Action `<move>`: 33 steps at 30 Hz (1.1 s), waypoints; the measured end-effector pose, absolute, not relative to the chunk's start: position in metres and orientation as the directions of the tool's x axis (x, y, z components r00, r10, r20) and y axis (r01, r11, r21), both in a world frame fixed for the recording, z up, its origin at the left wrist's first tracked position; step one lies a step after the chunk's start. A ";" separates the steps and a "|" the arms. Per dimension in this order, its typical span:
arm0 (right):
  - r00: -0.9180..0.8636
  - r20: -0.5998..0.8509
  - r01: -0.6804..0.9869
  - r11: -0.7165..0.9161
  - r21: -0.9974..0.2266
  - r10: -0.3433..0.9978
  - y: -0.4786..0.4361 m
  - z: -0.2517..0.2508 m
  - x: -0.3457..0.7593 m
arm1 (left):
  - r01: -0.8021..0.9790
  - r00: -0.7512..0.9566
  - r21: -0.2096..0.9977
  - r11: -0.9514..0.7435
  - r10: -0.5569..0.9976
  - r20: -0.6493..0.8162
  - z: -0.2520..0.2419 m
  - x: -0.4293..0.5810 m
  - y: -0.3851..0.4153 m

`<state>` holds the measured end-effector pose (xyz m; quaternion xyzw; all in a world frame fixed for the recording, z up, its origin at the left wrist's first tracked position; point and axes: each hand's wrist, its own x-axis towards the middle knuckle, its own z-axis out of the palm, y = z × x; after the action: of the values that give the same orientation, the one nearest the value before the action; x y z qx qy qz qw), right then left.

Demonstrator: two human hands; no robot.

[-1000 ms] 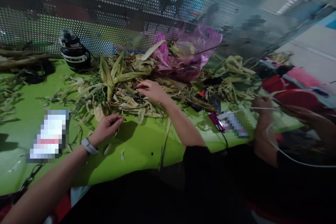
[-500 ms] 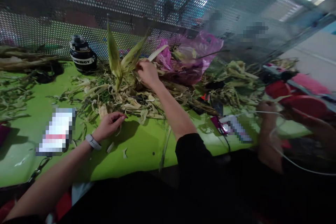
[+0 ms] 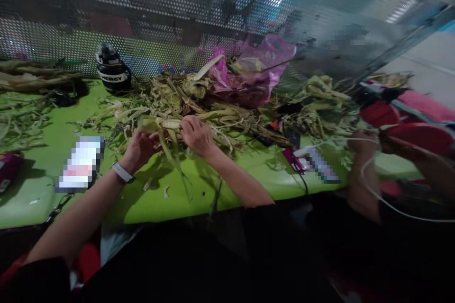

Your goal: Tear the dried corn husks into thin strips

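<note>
Both hands are on a husk bundle [image 3: 168, 124] held level just in front of the heap of dry husks [image 3: 177, 94]. My left hand [image 3: 139, 147], with a pale wristband, is closed round its leafy left part. Fingers of my right hand [image 3: 196, 136] are wrapped round the other end. Long green leaves [image 3: 174, 154] hang down from the bundle between the hands, over the green table [image 3: 156, 206]. Whether a cob is inside the husks I cannot tell.
A dark bottle [image 3: 113, 73] stands behind the heap, left of a pink plastic bag [image 3: 249, 75]. Phones lie at the left [image 3: 81, 163] and right [image 3: 322, 165]. Another person's hands [image 3: 366, 144] are at the right by red bowls [image 3: 423, 137]. A perforated metal panel [image 3: 159, 14] rises behind.
The husk bundle has come down from upright above the heap and now lies level nearer me. My right hand has moved down and closer, and my left hand has risen and closed on the bundle.
</note>
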<state>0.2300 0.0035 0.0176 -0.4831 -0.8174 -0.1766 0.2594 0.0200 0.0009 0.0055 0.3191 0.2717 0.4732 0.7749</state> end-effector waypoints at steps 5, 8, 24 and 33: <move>-0.478 0.663 0.827 0.549 0.120 0.576 0.007 0.003 0.252 | -0.550 0.436 0.717 0.429 0.879 -0.191 0.008 0.013 0.001; -0.556 0.654 0.768 0.619 0.166 0.513 0.006 0.002 0.260 | -0.560 0.461 0.705 0.435 0.871 -0.170 0.011 0.011 0.004; -0.356 0.605 0.780 0.583 -0.228 0.713 -0.006 -0.005 0.255 | -0.278 0.314 0.817 0.505 0.852 -0.419 -0.005 0.033 0.012; -0.542 0.244 0.618 0.579 -0.532 0.804 -0.004 0.034 0.249 | -0.297 0.316 0.894 0.336 0.918 -0.239 -0.007 0.039 0.006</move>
<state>0.2487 -0.0037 0.0339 -0.4152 -0.8562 0.1953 0.2374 0.0388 0.0056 -0.0066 0.3878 0.4000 0.4264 0.7126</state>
